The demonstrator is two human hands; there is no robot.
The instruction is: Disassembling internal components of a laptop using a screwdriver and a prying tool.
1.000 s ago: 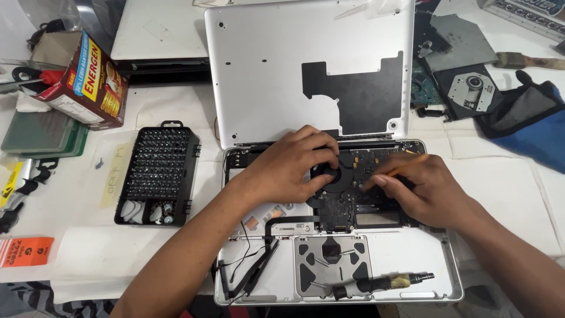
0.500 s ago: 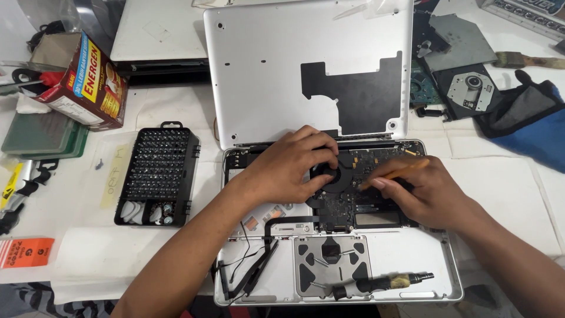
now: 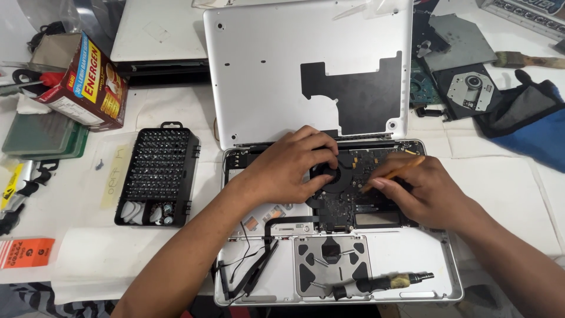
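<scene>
Two hands: both work inside one opened laptop [image 3: 335, 247], its silver base shell lying flat at the near middle of the table.
Board: the dark logic board [image 3: 353, 200] sits in the far half of the shell, its long axis running left to right, directly under both hands.
Fan: the round black fan [image 3: 325, 175] lies at the board's left end, just under the left fingertips, so the left hand is the nearer one.
Left hand: the left hand [image 3: 288, 168] reaches in from the near left, fingers curled down and resting on the fan; whether it pinches anything cannot be told.
Right hand: the right hand [image 3: 426, 191] comes in from the right, fingers closed around a thin orange stick [image 3: 393, 174] that slants down-left, tip touching the board just right of the fan.
Lid: the removed bottom cover [image 3: 265, 70] stands beyond the shell.
Brush: a dusty brush [image 3: 382, 282] lies on the shell's near edge.
Bit case: a black screwdriver bit case [image 3: 158, 176] rests left of the laptop.
</scene>
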